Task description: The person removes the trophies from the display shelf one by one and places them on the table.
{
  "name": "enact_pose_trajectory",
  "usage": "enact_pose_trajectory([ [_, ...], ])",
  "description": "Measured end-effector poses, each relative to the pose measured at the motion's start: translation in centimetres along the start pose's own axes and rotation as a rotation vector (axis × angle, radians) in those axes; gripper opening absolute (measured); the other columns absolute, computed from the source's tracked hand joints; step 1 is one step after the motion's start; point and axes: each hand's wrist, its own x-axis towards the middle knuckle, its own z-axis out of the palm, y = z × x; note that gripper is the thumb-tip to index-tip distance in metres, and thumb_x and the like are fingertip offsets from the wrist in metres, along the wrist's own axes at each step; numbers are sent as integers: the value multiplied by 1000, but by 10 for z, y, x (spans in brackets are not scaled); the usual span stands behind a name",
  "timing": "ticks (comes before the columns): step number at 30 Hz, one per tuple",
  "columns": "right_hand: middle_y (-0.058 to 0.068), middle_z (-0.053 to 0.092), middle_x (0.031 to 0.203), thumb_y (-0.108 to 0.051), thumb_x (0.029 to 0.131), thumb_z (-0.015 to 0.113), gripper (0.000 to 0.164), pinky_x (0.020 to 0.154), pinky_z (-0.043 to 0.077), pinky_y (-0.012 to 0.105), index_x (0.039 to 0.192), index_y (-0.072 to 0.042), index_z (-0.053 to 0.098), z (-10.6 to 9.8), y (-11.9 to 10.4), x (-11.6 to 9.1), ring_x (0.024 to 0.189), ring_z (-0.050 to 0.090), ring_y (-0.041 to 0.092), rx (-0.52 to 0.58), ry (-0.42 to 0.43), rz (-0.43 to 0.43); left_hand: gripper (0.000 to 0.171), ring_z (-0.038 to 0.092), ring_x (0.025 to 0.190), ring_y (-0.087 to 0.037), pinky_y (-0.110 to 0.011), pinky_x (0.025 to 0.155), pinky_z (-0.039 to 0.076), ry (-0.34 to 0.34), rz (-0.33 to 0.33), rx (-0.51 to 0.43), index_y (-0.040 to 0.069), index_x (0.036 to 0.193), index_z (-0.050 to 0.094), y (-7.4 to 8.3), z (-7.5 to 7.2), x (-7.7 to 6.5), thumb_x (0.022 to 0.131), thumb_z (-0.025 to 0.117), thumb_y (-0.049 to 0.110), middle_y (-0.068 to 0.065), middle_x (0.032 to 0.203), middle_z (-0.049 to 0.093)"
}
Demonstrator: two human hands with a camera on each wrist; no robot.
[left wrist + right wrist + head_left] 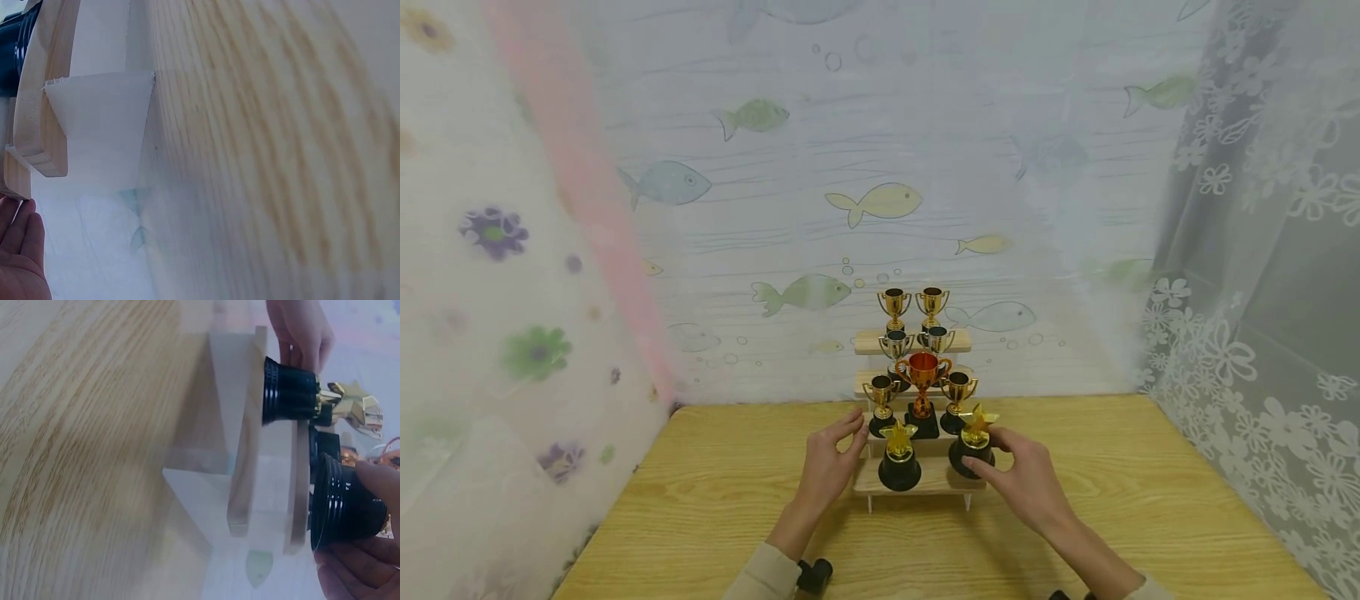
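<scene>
No readable text, label, brand, number or sign on anything in the three views.

"What colours has the held star trophy [976, 439] in the right hand [1021, 479]?"

"Gold star, black base. The second star trophy [899, 468], nearer the left hand [829, 460], matches."

"And past the hands?"

"An orange cup [922, 375] with a black base, between gold cups [882, 400]; silver cups [897, 343] behind."

"Underneath them?"

"A yellowish, wood-grained table [722, 483]."

"Farthest from them?"

"A whitish curtain [925, 125] printed with pale green, blue and yellow fish."
</scene>
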Motion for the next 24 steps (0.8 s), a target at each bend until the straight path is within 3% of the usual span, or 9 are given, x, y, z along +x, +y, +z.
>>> enact_pose_trajectory([
  [24,20,71,123,-33,88,83,55,93,53,61,129,1,67,-21,11,2,111,68,41,-42,18,-2,29,66,120,-33,-51,99,53,4,-5,0,-3,122,73,-1,0,0,99,70,14,-15,131,68],
])
